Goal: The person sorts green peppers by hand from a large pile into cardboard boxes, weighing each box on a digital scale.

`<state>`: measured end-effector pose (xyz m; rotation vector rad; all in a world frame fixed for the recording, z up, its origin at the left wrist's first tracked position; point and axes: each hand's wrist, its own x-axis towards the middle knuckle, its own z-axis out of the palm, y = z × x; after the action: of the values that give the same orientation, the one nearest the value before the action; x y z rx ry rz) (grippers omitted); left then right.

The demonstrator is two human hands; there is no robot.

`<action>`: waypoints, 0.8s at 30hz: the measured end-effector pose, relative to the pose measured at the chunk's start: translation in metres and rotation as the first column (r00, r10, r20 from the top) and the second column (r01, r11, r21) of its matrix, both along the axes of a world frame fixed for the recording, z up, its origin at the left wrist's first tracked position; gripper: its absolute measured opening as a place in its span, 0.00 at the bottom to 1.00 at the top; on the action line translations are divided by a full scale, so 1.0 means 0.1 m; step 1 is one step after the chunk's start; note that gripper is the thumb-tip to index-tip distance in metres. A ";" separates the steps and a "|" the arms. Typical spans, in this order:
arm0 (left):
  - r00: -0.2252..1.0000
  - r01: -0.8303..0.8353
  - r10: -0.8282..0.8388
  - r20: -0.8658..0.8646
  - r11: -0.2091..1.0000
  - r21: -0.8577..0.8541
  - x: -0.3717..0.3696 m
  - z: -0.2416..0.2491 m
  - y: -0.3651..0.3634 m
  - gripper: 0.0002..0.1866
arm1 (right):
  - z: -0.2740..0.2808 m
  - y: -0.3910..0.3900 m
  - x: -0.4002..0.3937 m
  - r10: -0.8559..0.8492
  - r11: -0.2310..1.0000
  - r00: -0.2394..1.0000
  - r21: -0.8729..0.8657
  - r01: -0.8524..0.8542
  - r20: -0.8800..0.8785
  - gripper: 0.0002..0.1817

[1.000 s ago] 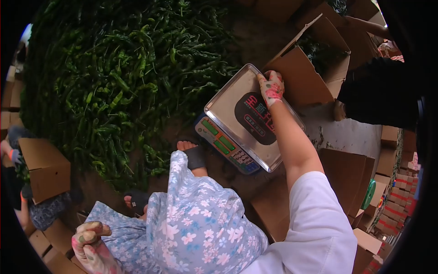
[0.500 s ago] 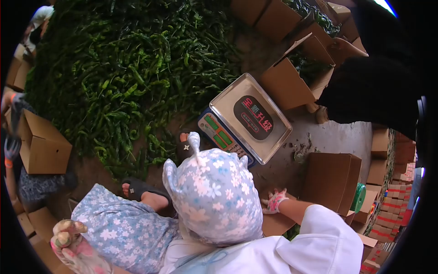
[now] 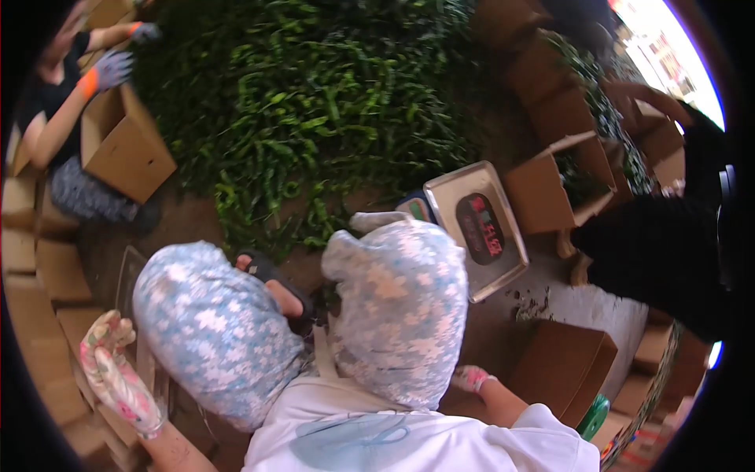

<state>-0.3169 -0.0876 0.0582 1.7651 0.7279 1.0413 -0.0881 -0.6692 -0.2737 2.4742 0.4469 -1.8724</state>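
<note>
My left hand point(image 3: 118, 374), in a floral-patterned glove, is raised beside my left knee. Its fingers are loosely bent, and nothing shows in them. My right hand point(image 3: 472, 379), in a pink and white glove, is low beside my right knee, over a brown cardboard flap point(image 3: 464, 406). Its fingers stretch leftward and are partly behind the knee. A large carton point(image 3: 565, 368) stands just right of it. Ahead of my knees is a scale with a metal tray point(image 3: 515, 256). Beyond lies a wide heap of green peppers point(image 3: 314, 118).
At the left a person in gloves point(image 3: 106, 72) sits by an open carton point(image 3: 130, 153). Several cartons point(image 3: 541, 193) stand at the right, some with peppers, near a person in black point(image 3: 653, 252). A green roll point(image 3: 594, 417) sits by the large carton. Cartons point(image 3: 35, 315) line the left.
The view has shifted, so the scale and carton sit farther right and lower. My left knee has come up, and my left hand is higher. The person at left has raised their gloved hands.
</note>
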 end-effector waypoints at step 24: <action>0.070 -0.985 0.461 -0.885 0.171 0.011 -4.42 -1.32 -2.83 0.41 | 3.12 5.31 1.03 0.295 0.400 0.695 0.576 -0.713 0.656 0.20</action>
<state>-0.7593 -0.3710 -0.0742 0.9043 2.5776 0.4236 0.0149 -0.1384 0.0388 2.5076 2.1618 -0.7941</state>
